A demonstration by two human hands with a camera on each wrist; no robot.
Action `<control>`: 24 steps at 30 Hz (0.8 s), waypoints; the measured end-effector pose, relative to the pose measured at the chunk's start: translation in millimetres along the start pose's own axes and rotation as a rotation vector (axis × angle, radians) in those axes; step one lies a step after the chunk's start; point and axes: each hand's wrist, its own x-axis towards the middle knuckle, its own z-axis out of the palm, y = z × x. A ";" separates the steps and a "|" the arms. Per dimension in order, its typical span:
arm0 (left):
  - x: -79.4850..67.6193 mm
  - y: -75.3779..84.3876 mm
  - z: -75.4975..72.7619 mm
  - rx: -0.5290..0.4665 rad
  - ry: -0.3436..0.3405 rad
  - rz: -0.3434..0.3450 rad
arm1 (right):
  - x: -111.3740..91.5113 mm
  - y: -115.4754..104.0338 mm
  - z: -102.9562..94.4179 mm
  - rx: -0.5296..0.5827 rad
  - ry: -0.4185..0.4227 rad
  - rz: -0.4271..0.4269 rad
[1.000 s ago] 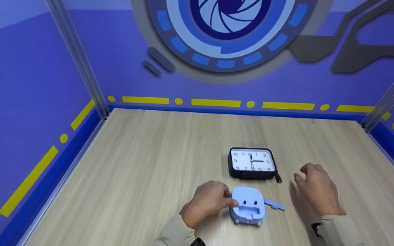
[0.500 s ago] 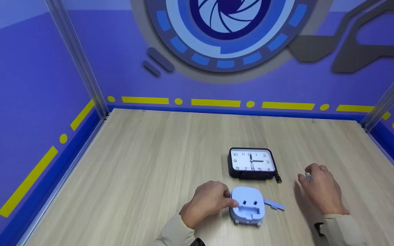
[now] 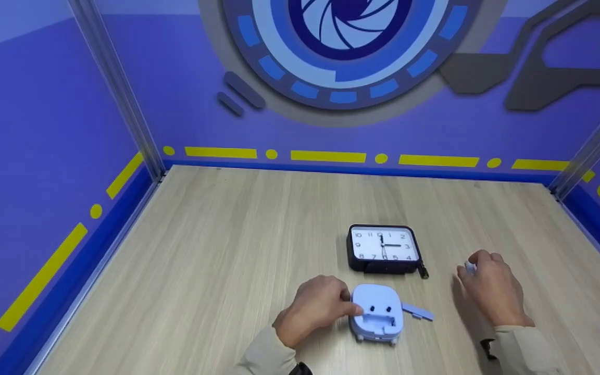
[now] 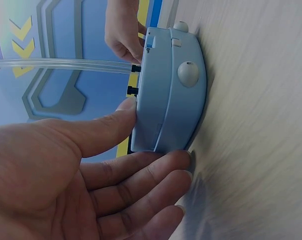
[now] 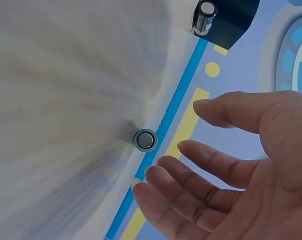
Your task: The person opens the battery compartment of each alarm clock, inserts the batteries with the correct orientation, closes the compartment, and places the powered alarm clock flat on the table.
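Observation:
A light blue alarm clock (image 3: 378, 297) lies with its back up, showing two black knobs and an open battery compartment (image 3: 380, 321). My left hand (image 3: 318, 307) holds its left side, thumb on the back and fingers along the edge, as the left wrist view shows. A light blue battery cover (image 3: 418, 311) lies just right of it. My right hand (image 3: 492, 286) hovers farther right, its fingers loosely bent and apart. Near its fingertips a battery (image 5: 145, 140) is seen end-on over the tabletop, apart from the fingers; in the head view it is partly hidden.
Behind the blue clock stands a black rectangular clock (image 3: 383, 247), its face tilted up. A second battery (image 5: 205, 19) lies beside its right edge. Printed panels (image 3: 300, 135) enclose the wooden table (image 3: 237, 224) at the back and sides.
My right hand has shifted to the right and slightly nearer, and the pale battery end now shows by its fingertips. The left hand and the light blue alarm clock stay put.

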 end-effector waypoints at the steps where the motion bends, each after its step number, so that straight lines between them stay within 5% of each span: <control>1: 0.0 0.0 0.1 0.003 0.002 0.002 | 0.2 0.5 -0.2 0.001 0.001 0.004; 24: -0.1 0.9 -0.6 0.044 -0.002 -0.005 | 4.5 14.0 -6.4 0.011 -0.075 0.058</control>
